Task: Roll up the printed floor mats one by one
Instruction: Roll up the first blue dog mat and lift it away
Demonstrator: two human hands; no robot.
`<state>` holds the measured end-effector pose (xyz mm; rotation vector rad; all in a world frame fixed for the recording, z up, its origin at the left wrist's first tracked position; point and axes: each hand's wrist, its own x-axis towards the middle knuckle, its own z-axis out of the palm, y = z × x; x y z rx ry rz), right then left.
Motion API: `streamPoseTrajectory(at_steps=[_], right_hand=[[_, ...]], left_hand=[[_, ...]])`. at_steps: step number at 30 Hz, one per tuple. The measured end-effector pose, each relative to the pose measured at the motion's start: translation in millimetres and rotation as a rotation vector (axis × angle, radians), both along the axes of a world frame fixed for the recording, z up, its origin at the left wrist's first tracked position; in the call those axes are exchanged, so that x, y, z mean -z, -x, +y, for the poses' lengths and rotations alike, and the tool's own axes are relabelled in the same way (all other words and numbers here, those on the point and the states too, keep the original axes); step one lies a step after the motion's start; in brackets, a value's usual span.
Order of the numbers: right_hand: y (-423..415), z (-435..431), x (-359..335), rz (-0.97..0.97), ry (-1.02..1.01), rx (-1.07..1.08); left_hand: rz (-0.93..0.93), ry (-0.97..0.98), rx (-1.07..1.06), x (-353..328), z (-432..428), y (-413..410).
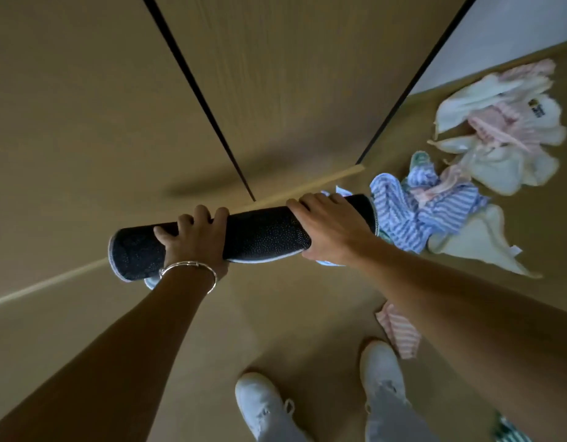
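Head view: both hands grip one rolled mat [263, 232], held up off the floor [84, 122] approx level, w/ its right end tipped slightly up. Left hand [196, 237] wraps over the top near the left end, fingers curled round; a thin bracelet [193, 266] sits on that wrist. Right hand [330, 224] clamps near the right end, thumb under. Hands sit well apart, prob. to keep the roll tight along its whole length so it doesn't spring open. Dark dotted backing faces out w/ pale stitched edging at both ends; the printed side is inside, not visible. Looks like this mat is done rolling and is being carried or about to be set down. A pile of clothes [467, 161], striped and pale, lies on the floor toward the right edge, just beyond the roll's right end. White shoes [323, 397] below. No other mat in view.
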<state>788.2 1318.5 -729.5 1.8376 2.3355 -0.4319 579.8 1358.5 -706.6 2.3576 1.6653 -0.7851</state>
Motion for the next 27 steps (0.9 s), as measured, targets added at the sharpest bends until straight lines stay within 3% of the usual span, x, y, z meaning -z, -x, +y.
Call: streamPoseTrajectory(at_steps=[6,11,20,27], right_hand=[[0.4,9.6,158.0,0.022,-0.141,-0.039],[17.7,30.8,235.9,0.033,-0.207,-0.080],[31.3,56.0,295.3,0.086,-0.285,-0.163],[-46.4,58.6,290.6,0.037,-0.346,-0.147]], left_hand=[[0.002,-0.039,-0.063,152.7,-4.3,5.0],[0.058,-0.135,-0.063,228.9,4.0,22.5],[0.096,-0.168,0.013,282.6,29.0,52.8],[-0.024,-0.220,0.311,283.1,46.1,-3.3]])
